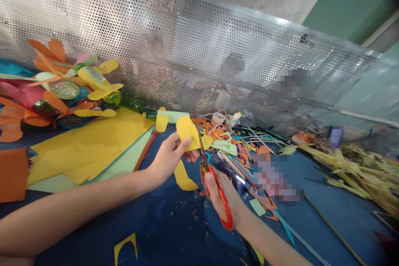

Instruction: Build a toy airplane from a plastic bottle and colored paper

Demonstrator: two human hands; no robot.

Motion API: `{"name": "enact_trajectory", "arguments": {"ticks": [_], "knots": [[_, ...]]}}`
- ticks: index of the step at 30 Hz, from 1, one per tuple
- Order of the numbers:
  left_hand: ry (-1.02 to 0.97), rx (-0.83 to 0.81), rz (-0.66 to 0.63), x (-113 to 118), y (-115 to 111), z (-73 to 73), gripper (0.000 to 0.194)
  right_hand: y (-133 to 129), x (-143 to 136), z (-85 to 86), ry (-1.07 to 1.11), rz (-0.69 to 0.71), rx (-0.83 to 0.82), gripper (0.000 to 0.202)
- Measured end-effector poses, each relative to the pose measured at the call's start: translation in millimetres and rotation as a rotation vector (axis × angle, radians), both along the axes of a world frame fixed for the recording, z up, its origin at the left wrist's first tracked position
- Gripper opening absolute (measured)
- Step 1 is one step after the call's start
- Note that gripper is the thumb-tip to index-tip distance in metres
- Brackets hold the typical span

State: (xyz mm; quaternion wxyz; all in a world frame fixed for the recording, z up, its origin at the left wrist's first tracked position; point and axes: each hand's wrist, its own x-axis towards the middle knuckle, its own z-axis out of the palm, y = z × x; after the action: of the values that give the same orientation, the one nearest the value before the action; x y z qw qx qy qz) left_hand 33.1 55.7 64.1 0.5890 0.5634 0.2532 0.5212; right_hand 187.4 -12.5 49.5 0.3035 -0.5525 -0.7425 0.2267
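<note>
Yellow paper piece point(184, 128) is held above the dark blue work surface point(149, 224), near the middle of the view. Its near edge is pinched between thumb and fingers by the left hand point(164, 156). Red-handled scissors point(230, 217) are gripped in the right hand point(222, 189), with the dark blades directed away from the body and placed at the right side of the paper. The step in hand is judged to be trimming along the outline. The exact blade opening cannot be told. For a clean edge, a firm pinch, fingertips kept out of the blade path and gradual turning of the paper are judged to be called for.

The held piece is noted as thin, matte and rounded at its far end. Below it, a curled yellow strip point(183, 178) is seen on the surface; nearer the body, an arched yellow offcut point(126, 243) with a hollow curve is noted. Flat yellow sheets point(93, 143) are stacked over pale green sheets point(120, 166) at left. Behind them, glossy plastic bottles point(64, 89) are fitted with petal-shaped paper. Mixed scraps point(224, 146) are scattered at right, short of fibrous, pale dried husks point(358, 170).
</note>
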Motion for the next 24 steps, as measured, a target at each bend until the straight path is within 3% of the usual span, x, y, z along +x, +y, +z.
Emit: {"name": "enact_trajectory", "arguments": {"ticks": [11,24], "knots": [[-0.013,-0.017,-0.018,1.0,0.0,-1.3,0.024,0.6,2.6,-11.5,0.088,-0.04,-0.093,0.047],[-0.02,-0.038,-0.014,2.3,1.6,-4.9,0.025,3.6,3.6,-8.1,-0.015,-0.054,0.001,0.045]]}}
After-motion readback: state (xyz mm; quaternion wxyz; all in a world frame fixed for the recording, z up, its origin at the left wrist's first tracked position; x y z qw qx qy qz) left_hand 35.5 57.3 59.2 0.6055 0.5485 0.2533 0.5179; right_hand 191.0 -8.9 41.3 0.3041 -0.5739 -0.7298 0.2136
